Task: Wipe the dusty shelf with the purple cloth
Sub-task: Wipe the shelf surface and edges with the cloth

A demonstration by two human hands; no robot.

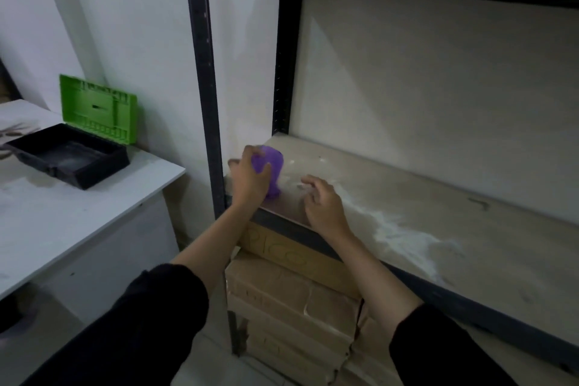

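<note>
The shelf (438,197) is a pale wooden board in a dark metal rack, with white dust (404,238) smeared along its front. My left hand (249,180) is shut on the bunched purple cloth (272,166) at the board's left end; the cloth hangs down to the board. My right hand (322,204) hovers just right of it over the front edge, fingers loosely curled and apart, holding nothing. Both forearms reach in from below with black sleeves pushed up.
The rack's dark front post (205,88) stands just left of my left hand. Stacked cardboard boxes (291,298) sit under the shelf. To the left, a white table (78,204) carries an open black case (72,155) with a green lid (98,108).
</note>
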